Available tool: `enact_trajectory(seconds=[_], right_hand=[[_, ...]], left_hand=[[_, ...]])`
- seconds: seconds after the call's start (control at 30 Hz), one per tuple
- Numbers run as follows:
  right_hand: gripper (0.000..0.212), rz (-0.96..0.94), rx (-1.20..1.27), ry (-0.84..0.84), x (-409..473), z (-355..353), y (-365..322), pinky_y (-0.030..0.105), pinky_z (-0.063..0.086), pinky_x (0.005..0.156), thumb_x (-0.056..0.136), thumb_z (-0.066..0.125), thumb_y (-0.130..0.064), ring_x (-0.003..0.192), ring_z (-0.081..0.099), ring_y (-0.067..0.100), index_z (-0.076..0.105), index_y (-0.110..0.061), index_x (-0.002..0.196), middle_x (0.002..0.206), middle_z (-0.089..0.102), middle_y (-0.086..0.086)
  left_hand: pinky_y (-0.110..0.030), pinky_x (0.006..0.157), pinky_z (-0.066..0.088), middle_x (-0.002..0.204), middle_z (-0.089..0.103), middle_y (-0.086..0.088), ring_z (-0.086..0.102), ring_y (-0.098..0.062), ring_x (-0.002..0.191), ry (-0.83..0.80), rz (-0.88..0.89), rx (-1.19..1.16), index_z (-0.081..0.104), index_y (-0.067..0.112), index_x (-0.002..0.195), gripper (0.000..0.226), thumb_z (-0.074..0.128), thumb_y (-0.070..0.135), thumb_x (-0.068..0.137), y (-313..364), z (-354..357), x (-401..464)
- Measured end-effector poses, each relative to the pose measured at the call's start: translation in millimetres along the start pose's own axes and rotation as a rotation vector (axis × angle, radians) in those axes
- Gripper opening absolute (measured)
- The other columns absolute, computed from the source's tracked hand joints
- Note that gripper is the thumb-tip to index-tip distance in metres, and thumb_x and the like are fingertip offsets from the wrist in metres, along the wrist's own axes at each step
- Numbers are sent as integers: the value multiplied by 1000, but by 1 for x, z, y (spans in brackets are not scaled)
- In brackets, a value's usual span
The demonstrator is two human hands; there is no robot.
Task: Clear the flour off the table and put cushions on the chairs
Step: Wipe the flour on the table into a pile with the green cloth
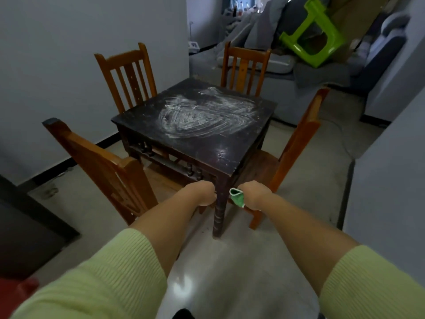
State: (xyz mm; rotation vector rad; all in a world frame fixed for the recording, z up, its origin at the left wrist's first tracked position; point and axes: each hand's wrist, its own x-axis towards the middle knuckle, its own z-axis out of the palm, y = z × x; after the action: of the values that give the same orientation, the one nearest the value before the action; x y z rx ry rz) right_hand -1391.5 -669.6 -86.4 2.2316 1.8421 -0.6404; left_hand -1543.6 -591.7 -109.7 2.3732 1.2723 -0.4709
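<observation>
A dark square wooden table (230,153) stands ahead of me, with white flour (204,113) smeared in swirls over its far half. Wooden chairs surround it: near left (108,171), far left (128,74), far right (245,67) and right (296,143). Their seats are bare where visible. My right hand (254,195) is closed on a small green cloth (237,197), held below the table's near corner. My left hand (202,193) is a fist beside the near table leg, its fingers hidden; nothing shows in it.
A grey sofa (287,72) piled with grey cushions and an upturned green plastic stool (312,35) stands behind the table. A white wall runs along the left, another wall (391,171) on the right. A dark cabinet (27,222) is at the left edge.
</observation>
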Motion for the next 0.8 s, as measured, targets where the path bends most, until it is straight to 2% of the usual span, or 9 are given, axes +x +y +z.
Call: enact_trajectory(seconds=[0.1,0.27,0.37,0.57,0.8], right_hand=[[24,-28,3,-15,47,-14,9,37,47,82,88,55,-21,100,58,31,57,-11,110,111,61,12],[24,-41,6,9,141,-49,30,37,46,82,89,52,-17,104,57,31,58,-11,112,115,60,12],[25,-12,25,-13,192,-78,44,37,46,83,90,50,-13,105,56,31,57,-9,114,117,59,13],[24,40,110,-34,279,-122,61,36,45,82,89,53,-14,103,57,29,59,-11,112,115,60,12],[27,34,102,-81,376,-154,99,37,47,86,88,54,-11,106,56,29,57,-11,115,119,58,13]], left_hand=[[-40,90,48,116,60,-11,57,-31,104,6,-7,8,61,7,113,34,41,27,94,-8,-16,49],[-38,84,46,115,60,-11,56,-29,100,-11,7,26,59,8,112,32,40,28,96,-23,-56,147],[-40,87,47,118,58,-12,55,-31,102,-55,35,36,58,8,115,34,39,30,97,-29,-87,199],[-39,91,43,128,54,-18,53,-35,114,-26,49,114,57,3,118,37,40,28,96,-53,-154,291],[-38,89,45,125,57,-18,55,-34,111,-65,16,105,59,2,115,35,43,25,94,-48,-182,385]])
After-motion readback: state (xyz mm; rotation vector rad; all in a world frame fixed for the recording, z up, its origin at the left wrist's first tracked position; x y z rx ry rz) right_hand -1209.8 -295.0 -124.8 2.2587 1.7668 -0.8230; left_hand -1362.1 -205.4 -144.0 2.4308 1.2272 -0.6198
